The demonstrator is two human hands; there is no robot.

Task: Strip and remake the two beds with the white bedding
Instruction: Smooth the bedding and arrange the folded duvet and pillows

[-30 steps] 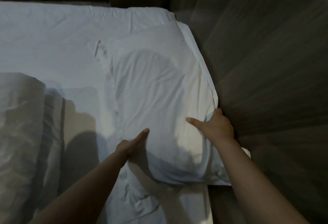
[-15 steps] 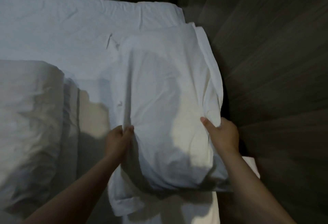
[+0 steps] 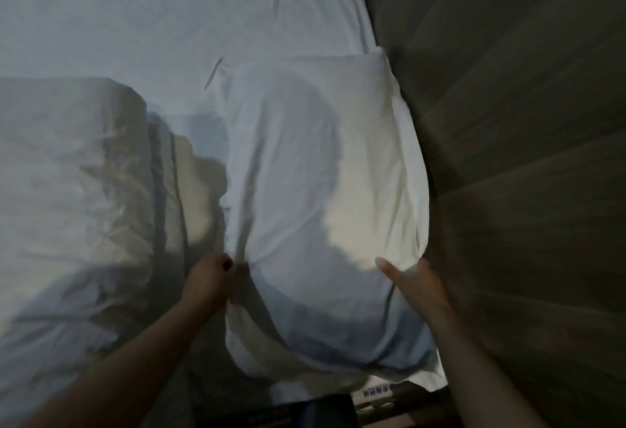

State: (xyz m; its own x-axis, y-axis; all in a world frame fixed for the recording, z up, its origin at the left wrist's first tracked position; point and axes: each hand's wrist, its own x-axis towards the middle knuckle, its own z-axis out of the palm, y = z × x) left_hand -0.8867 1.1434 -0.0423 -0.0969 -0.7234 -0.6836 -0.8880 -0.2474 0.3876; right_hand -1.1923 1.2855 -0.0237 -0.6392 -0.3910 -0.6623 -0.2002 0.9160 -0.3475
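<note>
Pillow (image 3: 321, 190), white: lies on bed (image 3: 169, 21), right side, beside wall (image 3: 508, 122) | left hand (image 3: 210, 278): fingers pinch near-left case edge, likely tugging slack out | right hand (image 3: 416, 285): fingers spread flat, steadying near-right corner

A dark wood-grain surface (image 3: 525, 156) fills the right side, directly beside the bed (image 3: 169, 21) (wall panel or floor: cannot tell). Lighting is dim, with warm patches and hard shadows across the bed. At the lower edge: a dark object (image 3: 325, 410) and a small printed label (image 3: 376, 392), text unreadable.
</note>
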